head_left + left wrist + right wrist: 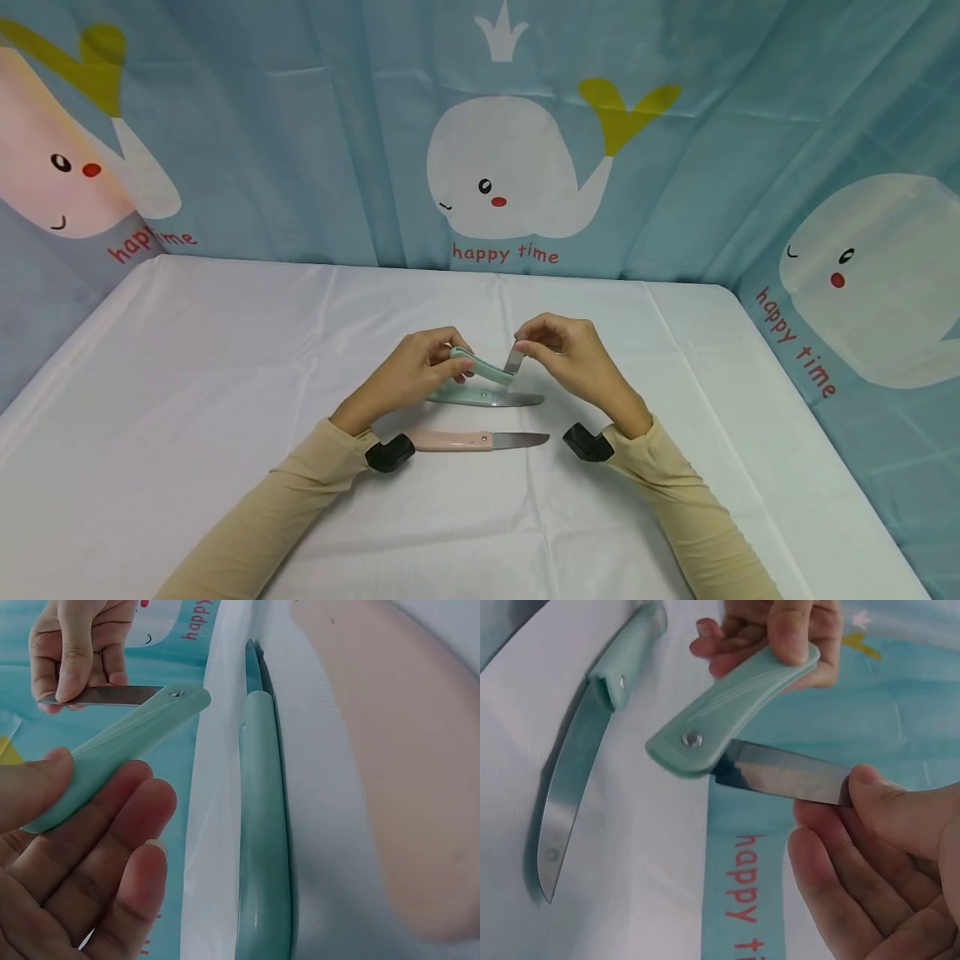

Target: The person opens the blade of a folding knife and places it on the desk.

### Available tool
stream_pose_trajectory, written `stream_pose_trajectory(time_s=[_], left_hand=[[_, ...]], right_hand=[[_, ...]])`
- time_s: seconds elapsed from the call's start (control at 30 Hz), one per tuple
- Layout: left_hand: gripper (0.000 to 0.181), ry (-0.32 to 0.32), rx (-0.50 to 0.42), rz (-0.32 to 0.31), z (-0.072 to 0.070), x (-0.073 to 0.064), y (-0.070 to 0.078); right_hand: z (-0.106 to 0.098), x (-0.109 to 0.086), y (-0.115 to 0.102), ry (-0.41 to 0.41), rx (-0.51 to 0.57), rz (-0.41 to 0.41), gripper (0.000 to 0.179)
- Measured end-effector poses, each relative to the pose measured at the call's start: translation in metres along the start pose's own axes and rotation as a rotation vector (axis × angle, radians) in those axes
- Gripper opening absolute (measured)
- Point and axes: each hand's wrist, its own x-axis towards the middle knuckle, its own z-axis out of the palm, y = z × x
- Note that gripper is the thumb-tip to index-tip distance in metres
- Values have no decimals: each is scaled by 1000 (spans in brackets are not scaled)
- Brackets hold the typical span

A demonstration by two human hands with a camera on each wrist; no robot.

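My left hand (420,364) grips the mint-green handle of a folding knife (483,367) between thumb and fingers, raised above the table. The tip of its steel blade (787,774) is pinched by my right hand (566,354). Partly swung out, that blade stands at an angle to the handle, turning at a rivet seen in both wrist views. Just below, a second mint-green folding knife (483,397) lies on the table with its blade out; the left hand hides its handle end. Nearer me lies a pink folding knife (472,441), blade out, pointing right.
A white cloth covers the table (225,350). Blue curtains (315,133) with whale prints hang behind it and at both sides. Black wrist cameras (390,453) sit at the cuffs, the left one overlapping the pink handle's end in the head view.
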Motion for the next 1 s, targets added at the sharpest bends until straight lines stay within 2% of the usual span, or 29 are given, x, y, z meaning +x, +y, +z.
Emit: stream_pose_trajectory(time_s=[0.23, 0.47, 1.0], left_hand=[[9, 39, 22, 12, -3, 0, -1], [10, 66, 5, 10, -9, 0, -2], [13, 64, -230, 24, -21, 3, -11]], right_hand=[[-5, 1, 5, -8, 44, 42, 13], [-10, 2, 12, -5, 24, 98, 13], [-20, 4, 23, -20, 10, 188, 13]])
